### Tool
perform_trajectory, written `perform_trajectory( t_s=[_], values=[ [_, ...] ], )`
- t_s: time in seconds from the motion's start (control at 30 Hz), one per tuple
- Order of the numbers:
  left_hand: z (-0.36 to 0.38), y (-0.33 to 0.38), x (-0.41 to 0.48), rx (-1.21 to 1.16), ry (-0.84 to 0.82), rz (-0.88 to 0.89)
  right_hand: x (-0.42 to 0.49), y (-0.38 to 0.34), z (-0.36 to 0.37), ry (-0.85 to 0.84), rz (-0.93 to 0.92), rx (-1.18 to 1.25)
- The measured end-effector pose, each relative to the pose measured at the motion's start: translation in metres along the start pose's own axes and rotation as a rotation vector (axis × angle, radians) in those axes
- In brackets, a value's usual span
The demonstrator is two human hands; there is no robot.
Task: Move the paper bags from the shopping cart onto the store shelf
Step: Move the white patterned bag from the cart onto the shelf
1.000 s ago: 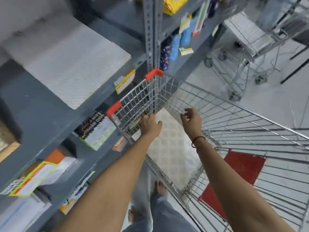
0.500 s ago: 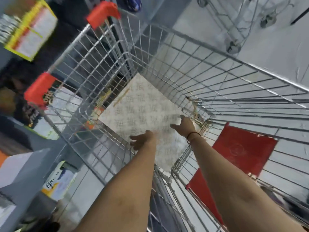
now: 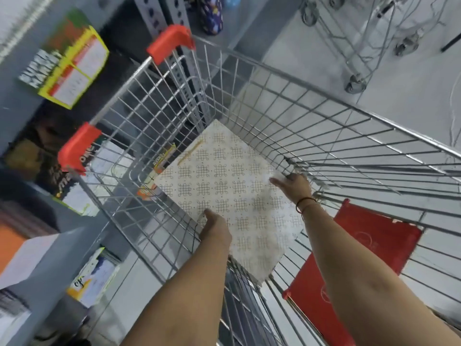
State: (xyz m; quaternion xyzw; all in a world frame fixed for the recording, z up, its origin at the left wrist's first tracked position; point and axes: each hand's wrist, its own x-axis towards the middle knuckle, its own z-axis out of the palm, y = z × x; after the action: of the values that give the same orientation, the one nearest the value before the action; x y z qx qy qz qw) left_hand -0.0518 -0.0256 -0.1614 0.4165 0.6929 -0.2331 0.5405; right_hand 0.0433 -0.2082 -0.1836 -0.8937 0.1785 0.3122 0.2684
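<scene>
Paper bag (image 3: 224, 176) flat in shopping cart (image 3: 324, 97), left hand (image 3: 216, 232), right hand (image 3: 293, 186), each grip pinching its edge

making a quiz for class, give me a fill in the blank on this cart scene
The patterned paper bag in the silver wire shopping cart is mostly ___.
The left hand and right hand both touch the ___.
The grey metal store shelf stands on the person's ___ side.
Answers: white; bag; left
</scene>
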Motion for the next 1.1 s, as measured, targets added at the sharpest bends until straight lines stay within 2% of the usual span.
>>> perform_trajectory(
  t_s=[0.1,0.23,0.33,0.4,0.5,0.6,0.73,0.8,0.93,1.0,1.1],
  values=[
    [-0.010,0.009,-0.020,0.020,-0.037,0.016,-0.015,-0.019,-0.017,0.009,-0.040,0.007],
    [-0.028,0.016,-0.043,0.220,-0.002,0.049,-0.031,-0.052,-0.042,0.016,-0.078,-0.036],
    [-0.040,0.020,-0.060,0.377,0.072,0.189,-0.048,-0.078,-0.059,0.003,-0.065,-0.157],
    [-0.051,0.026,-0.072,0.495,0.096,0.263,-0.065,-0.096,-0.070,0.069,-0.064,-0.216],
    [-0.066,0.038,-0.091,0.565,0.046,0.298,-0.086,-0.116,-0.086,0.140,-0.073,-0.297],
    [-0.081,0.051,-0.111,0.637,0.065,0.350,-0.109,-0.128,-0.102,0.111,-0.067,-0.309],
    [-0.102,0.073,-0.145,0.607,-0.078,0.459,-0.138,-0.138,-0.124,0.048,-0.053,-0.216],
    [-0.118,0.082,-0.165,0.623,-0.092,0.542,-0.157,-0.135,-0.128,0.032,-0.039,-0.136],
    [-0.144,0.092,-0.201,0.655,-0.087,0.716,-0.187,-0.124,-0.133,0.043,-0.084,0.211],
    [-0.160,0.093,-0.214,0.623,-0.089,0.779,-0.206,-0.133,-0.142,-0.038,-0.029,0.166],
    [-0.189,0.088,-0.230,0.565,-0.146,0.853,-0.237,-0.141,-0.157,-0.043,-0.056,0.124]
  ],
)
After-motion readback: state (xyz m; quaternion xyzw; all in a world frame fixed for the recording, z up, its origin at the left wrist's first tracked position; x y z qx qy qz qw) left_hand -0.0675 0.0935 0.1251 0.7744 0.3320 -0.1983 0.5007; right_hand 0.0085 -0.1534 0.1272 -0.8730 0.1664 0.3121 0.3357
